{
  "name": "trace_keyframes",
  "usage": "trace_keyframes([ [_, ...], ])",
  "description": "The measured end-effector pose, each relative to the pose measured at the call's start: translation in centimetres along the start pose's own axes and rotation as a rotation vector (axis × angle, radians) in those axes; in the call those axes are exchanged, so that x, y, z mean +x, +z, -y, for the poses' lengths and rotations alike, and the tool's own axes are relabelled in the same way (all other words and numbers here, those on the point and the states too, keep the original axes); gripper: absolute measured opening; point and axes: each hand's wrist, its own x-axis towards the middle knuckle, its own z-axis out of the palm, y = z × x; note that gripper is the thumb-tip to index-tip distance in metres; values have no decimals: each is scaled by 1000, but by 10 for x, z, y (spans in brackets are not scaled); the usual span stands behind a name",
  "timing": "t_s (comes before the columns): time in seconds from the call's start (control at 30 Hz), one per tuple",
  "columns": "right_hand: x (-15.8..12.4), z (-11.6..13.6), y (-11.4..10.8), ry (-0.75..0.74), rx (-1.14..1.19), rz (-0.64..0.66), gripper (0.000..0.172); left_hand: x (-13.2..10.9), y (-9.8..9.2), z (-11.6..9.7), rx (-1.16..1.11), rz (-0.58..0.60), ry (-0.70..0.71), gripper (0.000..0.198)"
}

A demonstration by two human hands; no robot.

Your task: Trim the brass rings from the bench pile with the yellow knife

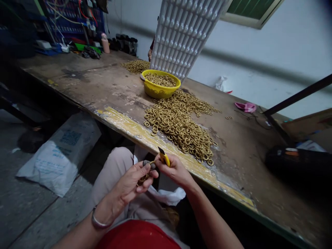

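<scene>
My left hand (131,180) is curled around several brass-coloured rings (143,179), and its thumb and fingertips, with dark grey coverings, pinch near the right hand. In my right hand (177,171) is a yellow utility knife (165,157), its dark blade pointing up and away. The right fingertips also meet a thin brass-coloured piece between the hands, likely one ring, too small to tell. Both hands are above my lap, just short of the table edge. Beyond them, a large heap of brass-coloured rings (178,126) spreads over the table.
A yellow basin (158,92) full of rings stands behind the heap, with another ring pile (136,65) farther back. A ribbed translucent panel (185,34) rises there, a person's hand (149,54) beside it. A white sack (62,152) lies on the floor; pink cloth (246,107) sits right.
</scene>
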Motion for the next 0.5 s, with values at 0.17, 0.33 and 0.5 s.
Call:
trace_keyframes([
  [0.17, -18, 5, 0, -92, -249, -64, 20, -6, 2, 2, 177, 0, 92, 33],
  [0.33, -36, 7, -2, -105, -715, -22, 9, -9, 5, 2, 438, -79, 224, 34],
  [0.5, -41, 13, 6, 8, -1022, 26, 13, -10, 11, -4, 588, -143, 268, 33],
])
